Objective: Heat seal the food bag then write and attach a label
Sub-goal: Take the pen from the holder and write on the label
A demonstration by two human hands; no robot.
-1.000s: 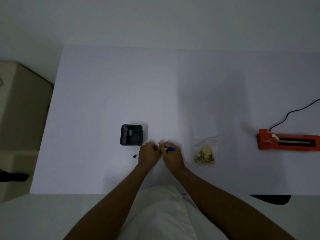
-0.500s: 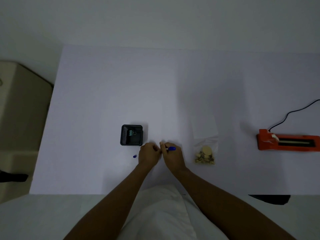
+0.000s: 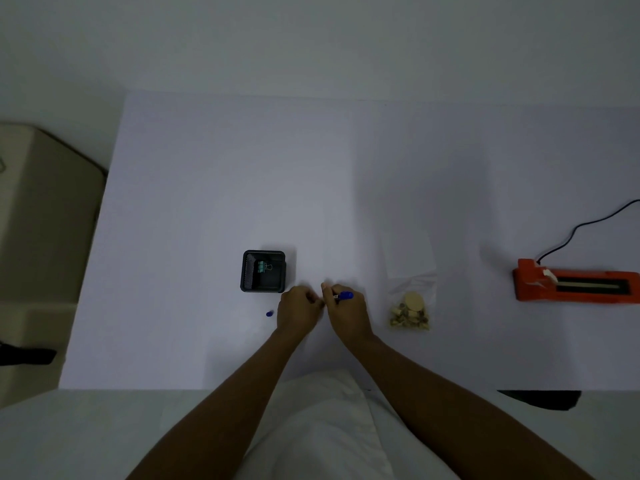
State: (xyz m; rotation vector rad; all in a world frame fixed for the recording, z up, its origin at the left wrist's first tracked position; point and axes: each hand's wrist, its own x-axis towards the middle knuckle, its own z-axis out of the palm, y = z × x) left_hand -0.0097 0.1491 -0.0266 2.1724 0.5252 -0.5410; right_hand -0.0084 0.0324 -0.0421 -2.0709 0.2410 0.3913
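My right hand [image 3: 348, 315] grips a blue pen [image 3: 343, 296] with its tip pointing left, down at the white table [image 3: 214, 188]. My left hand [image 3: 298, 311] lies right beside it, fingers curled onto the table; anything under them is hidden. The pen's blue cap [image 3: 269, 313] sits loose just left of my left hand. To the right of my right hand, apart from it, the clear food bag [image 3: 410, 296] lies flat with pale snack pieces in its near end. The orange heat sealer [image 3: 575, 280] stands at the far right, its black cord [image 3: 585, 225] running off the table.
A black square tray [image 3: 264, 271] holding a green binder clip [image 3: 262, 267] stands just beyond my left hand. A beige seat [image 3: 41, 220] is beside the table's left edge. My white-clothed lap is at the near edge.
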